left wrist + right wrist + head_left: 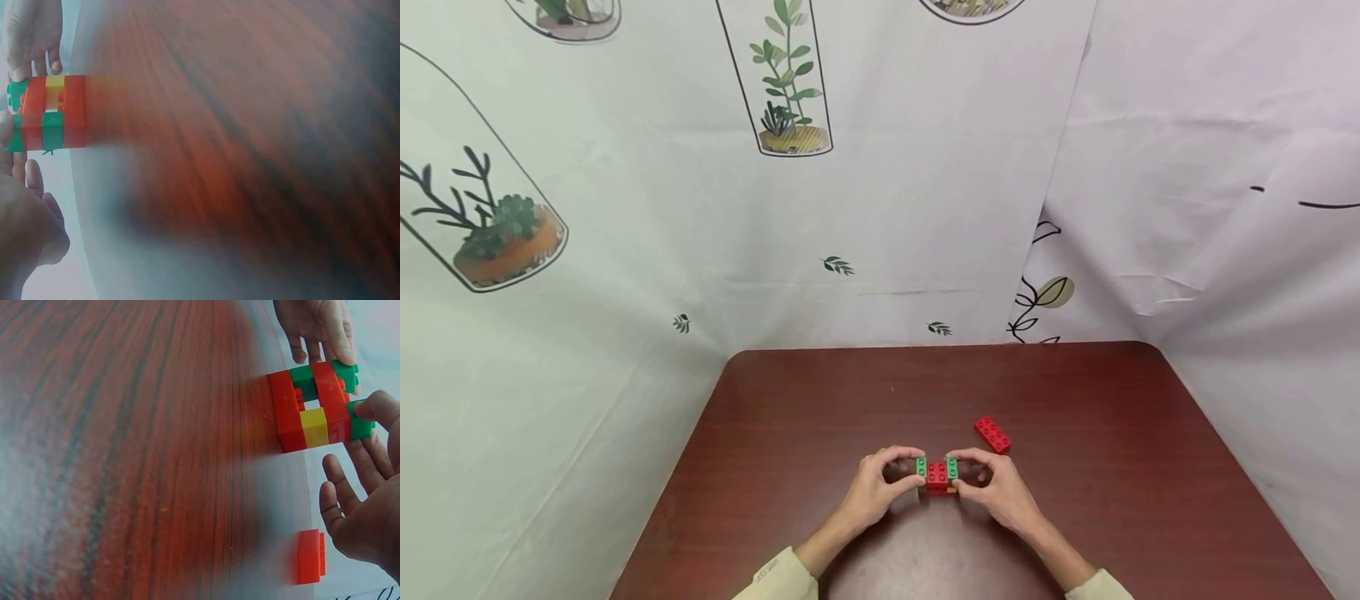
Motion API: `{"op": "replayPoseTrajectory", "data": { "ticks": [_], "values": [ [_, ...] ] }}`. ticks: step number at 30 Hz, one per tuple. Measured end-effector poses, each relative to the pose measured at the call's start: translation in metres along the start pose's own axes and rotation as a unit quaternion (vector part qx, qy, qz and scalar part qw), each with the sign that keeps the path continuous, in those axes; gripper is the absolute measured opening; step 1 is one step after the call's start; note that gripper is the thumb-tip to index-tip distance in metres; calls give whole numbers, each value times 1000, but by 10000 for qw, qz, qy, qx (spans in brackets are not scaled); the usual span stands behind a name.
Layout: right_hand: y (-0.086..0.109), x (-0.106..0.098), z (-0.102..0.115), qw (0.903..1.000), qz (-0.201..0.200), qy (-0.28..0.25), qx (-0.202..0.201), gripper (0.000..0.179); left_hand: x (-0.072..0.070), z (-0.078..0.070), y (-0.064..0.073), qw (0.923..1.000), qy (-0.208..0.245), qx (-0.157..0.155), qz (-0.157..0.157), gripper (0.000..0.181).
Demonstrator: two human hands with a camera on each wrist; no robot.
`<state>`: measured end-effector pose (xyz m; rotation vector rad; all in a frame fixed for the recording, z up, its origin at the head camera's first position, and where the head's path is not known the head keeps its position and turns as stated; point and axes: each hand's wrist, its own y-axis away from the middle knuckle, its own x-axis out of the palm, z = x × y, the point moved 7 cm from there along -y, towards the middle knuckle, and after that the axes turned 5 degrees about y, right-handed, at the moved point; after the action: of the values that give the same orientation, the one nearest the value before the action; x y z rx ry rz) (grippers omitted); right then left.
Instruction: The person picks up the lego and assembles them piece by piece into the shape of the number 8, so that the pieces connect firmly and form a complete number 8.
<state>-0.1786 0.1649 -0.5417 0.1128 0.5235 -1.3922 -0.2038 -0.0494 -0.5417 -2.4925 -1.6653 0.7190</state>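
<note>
A small tower of toy building bricks stands on the table between both hands. Its lower red brick carries a yellow brick at one end and a green brick at the other, with a gap between them. An upper red brick spans these two. On top sit two small green bricks, one at each end. My left hand pinches the left green brick between thumb and forefinger. The right green brick is pinched the same way by my right hand.
Beyond my right hand a loose red brick lies studs up on the dark brown table. White cloth with plant drawings hangs behind the table's far edge and along both sides.
</note>
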Motion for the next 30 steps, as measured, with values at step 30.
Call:
{"op": "replayPoseTrajectory", "data": {
  "ticks": [30],
  "values": [
    [3, 0, 1, 9988, 145, -311, 358, 42, -2, 6, -2, 9996, -207, -108, 125, 36]
  ]
}}
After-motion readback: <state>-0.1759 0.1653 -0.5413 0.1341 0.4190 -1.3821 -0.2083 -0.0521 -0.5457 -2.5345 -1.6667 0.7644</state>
